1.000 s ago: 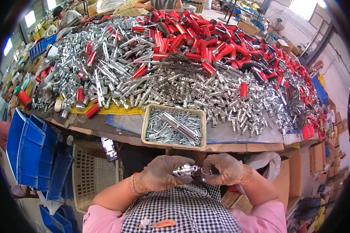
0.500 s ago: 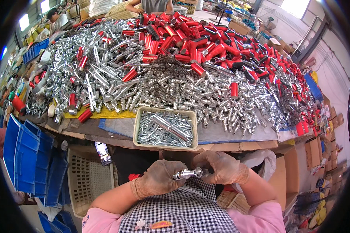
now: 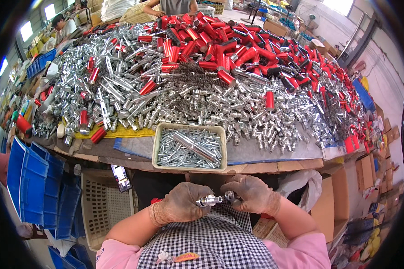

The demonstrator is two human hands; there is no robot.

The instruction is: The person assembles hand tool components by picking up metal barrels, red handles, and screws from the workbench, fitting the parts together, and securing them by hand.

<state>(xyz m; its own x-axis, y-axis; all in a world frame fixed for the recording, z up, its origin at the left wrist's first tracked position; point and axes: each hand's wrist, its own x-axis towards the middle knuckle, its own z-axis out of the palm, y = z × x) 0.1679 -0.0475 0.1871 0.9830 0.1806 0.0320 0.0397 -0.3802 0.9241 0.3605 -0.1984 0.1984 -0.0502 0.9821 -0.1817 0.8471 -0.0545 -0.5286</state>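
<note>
Both of my hands wear brownish work gloves and meet in front of the checked apron (image 3: 206, 244). My left hand (image 3: 184, 201) is closed round a shiny metal fitting (image 3: 209, 201), whose stepped end points right. The fingers of my right hand (image 3: 252, 193) pinch a small metal part (image 3: 229, 195), partly hidden by the glove, just right of the fitting's tip. Beyond the hands, at the table edge, stands a cream plastic tray (image 3: 156, 148) holding many small metal pins (image 3: 166, 150) and a few longer rods (image 3: 195, 147) laid across them.
A large heap of metal fittings (image 3: 256, 116), dark springs (image 3: 188, 80) and red cylinders (image 3: 226, 78) covers the table. Blue bins (image 3: 31, 179) and a beige crate (image 3: 104, 206) stand at left; cardboard boxes (image 3: 330, 201) at right. Another person (image 3: 177, 6) sits across the table.
The small part at my right fingers has drawn back a little and now shows apart from the fitting's tip. My right hand has turned slightly; the left keeps its hold.
</note>
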